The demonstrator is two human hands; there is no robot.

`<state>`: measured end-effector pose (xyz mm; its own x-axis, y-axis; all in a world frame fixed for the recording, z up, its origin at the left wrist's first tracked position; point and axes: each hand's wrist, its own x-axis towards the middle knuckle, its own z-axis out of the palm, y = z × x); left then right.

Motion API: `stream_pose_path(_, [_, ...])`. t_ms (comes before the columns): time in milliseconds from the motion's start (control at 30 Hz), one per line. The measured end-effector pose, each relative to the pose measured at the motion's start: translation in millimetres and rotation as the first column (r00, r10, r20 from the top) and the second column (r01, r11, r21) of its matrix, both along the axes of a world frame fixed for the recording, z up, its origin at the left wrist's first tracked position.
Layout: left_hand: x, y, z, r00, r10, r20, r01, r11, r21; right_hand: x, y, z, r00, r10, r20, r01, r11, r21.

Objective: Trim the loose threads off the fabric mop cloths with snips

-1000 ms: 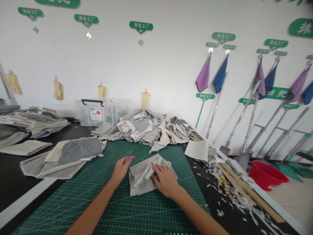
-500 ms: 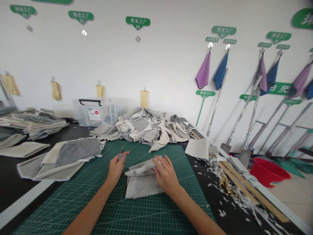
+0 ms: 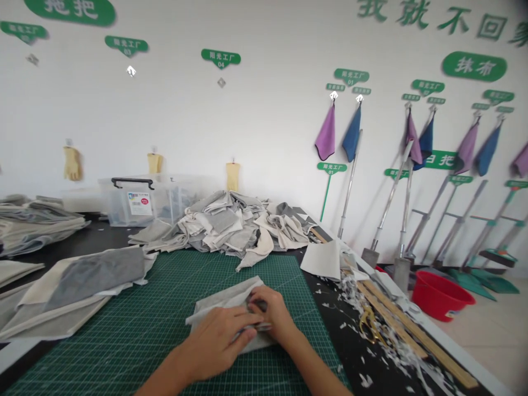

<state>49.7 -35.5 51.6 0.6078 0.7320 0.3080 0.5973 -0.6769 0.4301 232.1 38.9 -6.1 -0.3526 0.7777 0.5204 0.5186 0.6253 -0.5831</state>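
Observation:
A folded grey cloth (image 3: 225, 294) lies on the green cutting mat (image 3: 160, 308) in front of me. My right hand (image 3: 272, 313) grips the cloth's right side with its fingers curled in. My left hand (image 3: 223, 333) reaches across the cloth until its fingertips meet the right hand. In the left fingers is a small metal tool (image 3: 263, 326), which looks like thread snips; most of it is hidden by the hand. The part of the cloth between the two hands is covered by the fingers.
A heap of grey and white cloths (image 3: 231, 220) lies behind the mat, beside a clear plastic box (image 3: 124, 203). Flat cloths (image 3: 91, 280) are stacked at left. Gold-handled scissors (image 3: 368, 324), wooden strips (image 3: 416, 330) and white scraps lie right. A red basin (image 3: 441, 297) stands beyond the table.
My left hand has moved right, from beside the cloth onto it, carrying the small tool. My right hand has closed from resting on the cloth to gripping its edge. The view has shifted.

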Motion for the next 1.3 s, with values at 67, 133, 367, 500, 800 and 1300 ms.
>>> stream_pose_path(67, [1.7,10.5,-3.6,1.0,-0.009,0.0,0.009,1.0,-0.02,5.2,0.2,1.8,0.993,0.102,0.054,-0.101,0.994,-0.035])
stream_pose_path(133, [-3.3,19.0,-8.2,1.0,0.0,0.026,0.001,0.999,-0.048,9.0,-1.2,4.2,0.979,0.166,0.118,-0.159,0.985,-0.071])
stream_pose_path(367, [-31.2,32.3,-22.4,0.997,0.071,-0.003,-0.071,0.996,-0.058,13.4,-2.6,1.7,0.981,0.141,0.135,-0.125,0.985,-0.123])
stream_pose_path(500, [-35.3,40.1,-28.6,0.995,0.097,-0.032,-0.098,0.995,-0.027,15.4,-1.8,2.0,0.979,0.161,0.127,-0.138,0.975,-0.172])
stream_pose_path(800, [-40.6,45.5,-29.2,0.993,0.112,0.029,-0.111,0.993,-0.035,19.4,1.0,-1.0,0.976,0.192,0.1,-0.17,0.966,-0.193])
stream_pose_path(1300, [-39.2,37.7,-28.6,0.995,0.096,0.005,-0.096,0.995,0.037,23.7,3.7,-5.0,0.975,0.207,0.085,-0.183,0.956,-0.228])
